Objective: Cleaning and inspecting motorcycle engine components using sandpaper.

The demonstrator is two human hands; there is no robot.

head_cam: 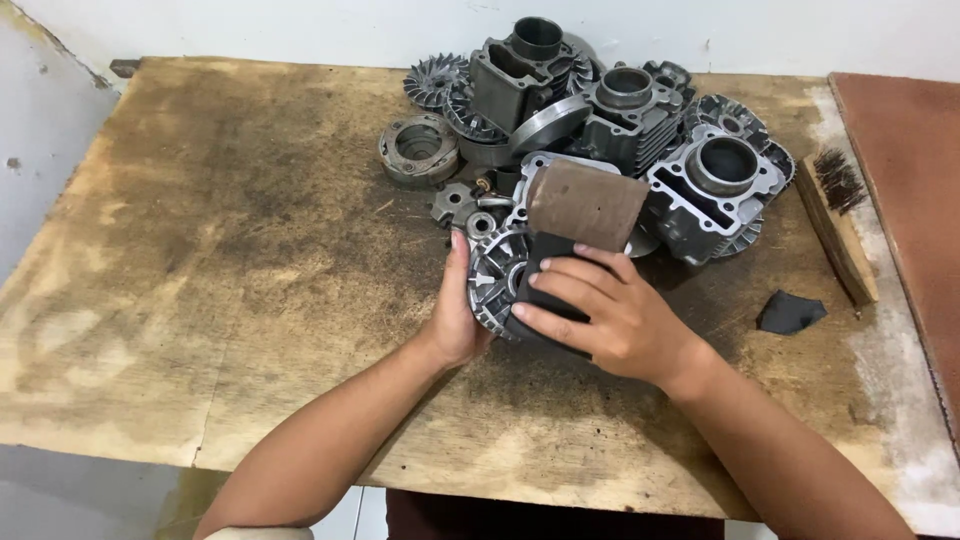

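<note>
My left hand (pixel 455 310) grips the left rim of a round, finned grey metal engine part (pixel 492 280) held on edge above the wooden table (pixel 230 260). My right hand (pixel 605 315) presses a folded sheet of sandpaper (pixel 580 210), brown on its back and dark on its face, against the front of that part. The sheet's upper end curls up over the part and hides most of it.
A heap of grey engine parts lies just behind my hands: cylinder blocks (pixel 715 185), finned discs (pixel 435 80), a round clutch housing (pixel 418 150). A wooden wire brush (pixel 838 225) and a small dark scrap (pixel 790 312) lie to the right. A reddish board (pixel 905 150) borders the right edge.
</note>
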